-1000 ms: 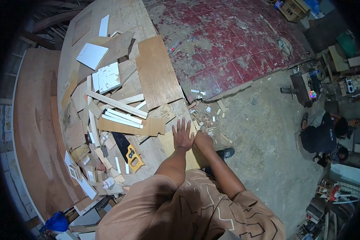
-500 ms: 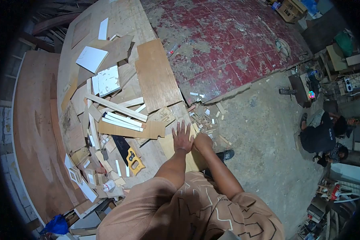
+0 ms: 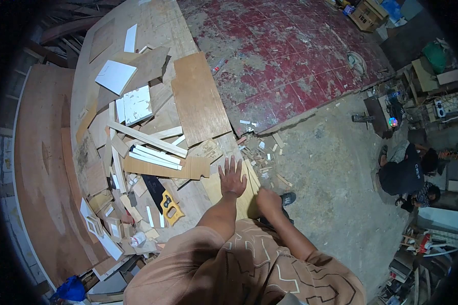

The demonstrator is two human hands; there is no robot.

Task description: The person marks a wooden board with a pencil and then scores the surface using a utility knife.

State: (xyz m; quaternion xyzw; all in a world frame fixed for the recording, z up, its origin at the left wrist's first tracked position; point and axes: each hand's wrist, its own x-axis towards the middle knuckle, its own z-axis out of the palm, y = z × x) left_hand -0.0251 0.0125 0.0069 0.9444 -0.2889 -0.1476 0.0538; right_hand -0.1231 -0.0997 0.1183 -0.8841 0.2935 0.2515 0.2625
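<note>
My left hand lies flat with fingers spread on a pale thin wooden board at the table's right edge. Just right of it, a narrow pale strip runs along the board's edge toward my right hand. That hand is closed in a fist beside the board, and whatever it grips is hidden. A handsaw with a yellow handle lies left of my left forearm. Near my left fingertips is a piece of brown cardboard with white strips on it.
Wood offcuts and white panels cover much of the worktable, with a brown plywood sheet near its right edge. Scraps litter the concrete floor below the red tiled platform. Two people are low down at the far right.
My right fist has moved away from my left hand, back toward my body and slightly right, exposing more of the pale strip. My left hand stays flat on the board.
</note>
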